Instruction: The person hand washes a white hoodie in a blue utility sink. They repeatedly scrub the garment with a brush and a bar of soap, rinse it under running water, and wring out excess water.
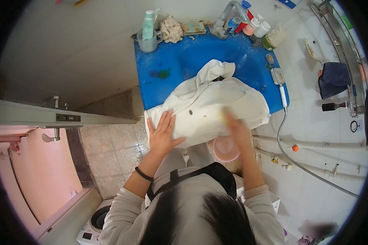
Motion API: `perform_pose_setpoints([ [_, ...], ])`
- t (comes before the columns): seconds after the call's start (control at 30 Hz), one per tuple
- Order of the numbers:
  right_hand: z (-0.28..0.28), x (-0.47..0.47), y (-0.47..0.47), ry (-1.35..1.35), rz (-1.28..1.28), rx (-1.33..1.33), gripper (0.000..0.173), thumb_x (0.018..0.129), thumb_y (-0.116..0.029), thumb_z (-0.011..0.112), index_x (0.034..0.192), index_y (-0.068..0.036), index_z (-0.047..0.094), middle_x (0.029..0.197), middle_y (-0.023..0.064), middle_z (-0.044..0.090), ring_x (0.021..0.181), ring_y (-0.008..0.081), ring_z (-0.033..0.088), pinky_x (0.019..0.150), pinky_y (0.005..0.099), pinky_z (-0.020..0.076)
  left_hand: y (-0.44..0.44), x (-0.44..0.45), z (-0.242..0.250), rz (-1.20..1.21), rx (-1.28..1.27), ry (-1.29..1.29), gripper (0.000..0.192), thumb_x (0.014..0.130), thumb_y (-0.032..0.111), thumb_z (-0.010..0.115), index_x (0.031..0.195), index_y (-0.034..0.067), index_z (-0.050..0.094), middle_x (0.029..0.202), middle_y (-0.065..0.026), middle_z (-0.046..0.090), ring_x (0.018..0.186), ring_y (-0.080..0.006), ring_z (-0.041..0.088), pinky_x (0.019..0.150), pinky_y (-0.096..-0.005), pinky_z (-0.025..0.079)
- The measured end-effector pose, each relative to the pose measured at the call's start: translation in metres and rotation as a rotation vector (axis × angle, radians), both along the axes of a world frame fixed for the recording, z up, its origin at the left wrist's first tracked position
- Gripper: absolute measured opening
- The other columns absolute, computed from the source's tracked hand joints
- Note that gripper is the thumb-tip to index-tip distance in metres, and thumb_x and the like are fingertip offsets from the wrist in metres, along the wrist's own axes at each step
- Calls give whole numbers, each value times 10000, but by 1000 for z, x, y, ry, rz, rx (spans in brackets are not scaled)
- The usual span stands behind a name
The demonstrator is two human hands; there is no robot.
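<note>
A white garment (199, 104) lies spread over the front of a blue sink counter (159, 64), bunched at its top and hanging over the front edge. My left hand (162, 133) rests flat on its left part, fingers spread, holding nothing. On the right part of the cloth is my right hand (236, 125), blurred by motion, its fingers closed around a small yellowish object (225, 114), too blurred to name. A dark spot and a small brown spot show on the cloth between my hands.
Behind the garment stand a cup (147, 43) with a tube, crumpled cloth or paper (171, 29), a faucet (222, 26) and several bottles. A shower head (277, 76) with a hose lies at the right edge. Below is a pink basin (226, 150); a door (92, 113) stands left.
</note>
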State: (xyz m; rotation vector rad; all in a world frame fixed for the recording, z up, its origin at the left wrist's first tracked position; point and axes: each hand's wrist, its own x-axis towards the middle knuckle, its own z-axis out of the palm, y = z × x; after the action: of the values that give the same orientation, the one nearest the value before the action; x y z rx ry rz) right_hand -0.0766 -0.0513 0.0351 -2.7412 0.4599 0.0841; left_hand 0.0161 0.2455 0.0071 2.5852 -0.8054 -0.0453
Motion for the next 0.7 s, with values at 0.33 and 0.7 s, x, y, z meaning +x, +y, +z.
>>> perform_pose_setpoints([
  [0.33, -3, 23, 48, -25, 228, -3, 373, 950, -298, 414, 1256, -125, 539, 977, 200, 632, 903, 360, 620, 805, 458, 482, -1, -1, 2, 6, -12, 30, 877, 646, 511, 740, 1337, 47, 465, 1479, -49, 336, 1379, -186, 281, 1086, -631, 39],
  [0.7, -16, 27, 29, 172, 133, 108, 367, 973, -396, 374, 1221, -230, 589, 1052, 231, 597, 1006, 367, 580, 899, 432, 432, 0, -2, -2, -10, -28, -8, 865, 642, 511, 746, 1324, 52, 479, 1471, -61, 352, 1372, -216, 297, 1061, -652, 79],
])
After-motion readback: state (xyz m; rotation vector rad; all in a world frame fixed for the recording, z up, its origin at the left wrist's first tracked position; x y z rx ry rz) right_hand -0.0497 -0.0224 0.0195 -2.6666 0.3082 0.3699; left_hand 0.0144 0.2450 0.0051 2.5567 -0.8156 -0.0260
